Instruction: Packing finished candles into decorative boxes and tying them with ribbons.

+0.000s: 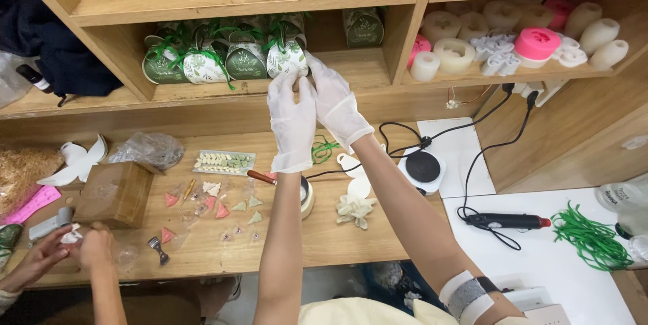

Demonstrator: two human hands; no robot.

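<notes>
Both gloved hands are raised to the shelf (pixel 364 72): the left hand (pixel 291 119) and the right hand (pixel 335 105) meet with fingertips pinched on a white leaf-patterned favour box (pixel 286 57) with a green ribbon, so each grip is narrow and closed on that box, which stands at the right end of a row of similar boxes (pixel 202 62) extending to the left of the grip. Below the grip, on the wooden worktop (pixel 324 240), lie a green ribbon loop (pixel 324 149), small pink and pale green triangular pieces (pixel 219 207) and a white flower-shaped piece (pixel 354 209). Far down-left of the grip, another person's hands (pixel 67 247) hold a small white item.
</notes>
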